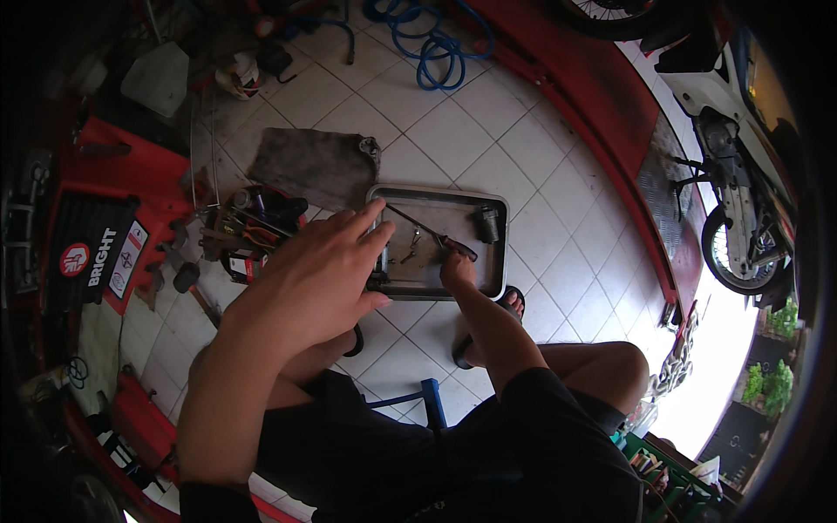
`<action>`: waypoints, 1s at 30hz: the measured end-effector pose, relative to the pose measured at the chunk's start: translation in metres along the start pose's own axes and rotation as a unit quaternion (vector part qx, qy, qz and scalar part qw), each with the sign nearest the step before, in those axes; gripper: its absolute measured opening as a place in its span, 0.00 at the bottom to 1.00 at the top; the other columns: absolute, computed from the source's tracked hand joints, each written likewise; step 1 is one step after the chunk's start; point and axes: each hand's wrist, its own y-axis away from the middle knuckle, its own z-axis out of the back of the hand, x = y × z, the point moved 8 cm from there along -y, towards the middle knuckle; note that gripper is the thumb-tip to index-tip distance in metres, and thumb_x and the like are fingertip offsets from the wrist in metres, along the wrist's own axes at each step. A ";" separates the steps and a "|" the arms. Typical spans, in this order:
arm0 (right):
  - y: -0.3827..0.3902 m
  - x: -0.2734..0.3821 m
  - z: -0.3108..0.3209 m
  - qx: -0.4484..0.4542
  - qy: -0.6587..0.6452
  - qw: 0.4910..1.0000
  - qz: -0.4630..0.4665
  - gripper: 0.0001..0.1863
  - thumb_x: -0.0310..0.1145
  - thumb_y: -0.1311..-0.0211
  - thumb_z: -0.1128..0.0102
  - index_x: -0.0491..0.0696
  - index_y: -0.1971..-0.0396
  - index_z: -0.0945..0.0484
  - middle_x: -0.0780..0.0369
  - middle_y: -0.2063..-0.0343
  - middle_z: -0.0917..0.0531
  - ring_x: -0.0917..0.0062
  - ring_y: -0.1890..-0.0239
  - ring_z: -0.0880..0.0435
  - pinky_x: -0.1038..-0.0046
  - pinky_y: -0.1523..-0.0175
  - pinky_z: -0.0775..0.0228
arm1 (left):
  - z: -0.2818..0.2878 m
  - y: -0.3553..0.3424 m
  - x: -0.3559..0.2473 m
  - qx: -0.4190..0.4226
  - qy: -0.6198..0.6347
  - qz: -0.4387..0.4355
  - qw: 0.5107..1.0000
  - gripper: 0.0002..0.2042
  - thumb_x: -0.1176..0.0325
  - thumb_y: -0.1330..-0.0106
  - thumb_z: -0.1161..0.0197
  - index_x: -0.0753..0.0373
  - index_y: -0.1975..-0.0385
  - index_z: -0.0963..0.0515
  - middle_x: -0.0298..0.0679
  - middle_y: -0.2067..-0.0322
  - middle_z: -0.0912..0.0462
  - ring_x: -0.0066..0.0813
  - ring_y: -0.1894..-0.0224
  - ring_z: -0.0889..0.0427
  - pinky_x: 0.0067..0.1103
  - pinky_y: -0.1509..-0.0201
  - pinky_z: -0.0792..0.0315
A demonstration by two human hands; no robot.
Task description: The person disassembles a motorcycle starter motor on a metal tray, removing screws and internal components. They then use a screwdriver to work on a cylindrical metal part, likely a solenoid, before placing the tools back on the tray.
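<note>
My right hand (456, 272) is closed round the red and black handle of a screwdriver (459, 248), low over a shallow metal tray (436, 191). The screwdriver's long shaft slants toward the tray's far left corner. My left hand (318, 261) is raised closer to me, over the tray's left side, with its fingers stretched out and apart; nothing shows in it. Its fingertips overlap the tray's left rim in the picture, so whether they touch it I cannot tell. Inside the tray, a dark ribbed cylindrical part (488, 224) stands at the right. Small metal pieces (411, 244) lie near the middle.
A dark grey cloth (309, 166) lies beyond the tray. Left of it sits a container of hand tools (251, 231), with a hammer (193, 283) nearby. Blue hose (436, 57) coils farther off. A red platform edge (602, 139) and a motorcycle (737, 192) stand right.
</note>
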 end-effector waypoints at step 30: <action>0.002 0.056 -0.009 -0.036 -0.036 0.976 0.212 0.08 0.30 0.42 0.48 0.43 0.67 0.21 0.46 0.65 0.16 0.48 0.59 0.15 0.52 0.53 0.22 | -0.010 0.005 0.006 0.055 0.035 0.008 0.998 0.37 0.53 0.38 0.30 0.65 0.32 0.35 0.45 0.28 0.40 0.46 0.30 0.34 0.36 0.28 0.36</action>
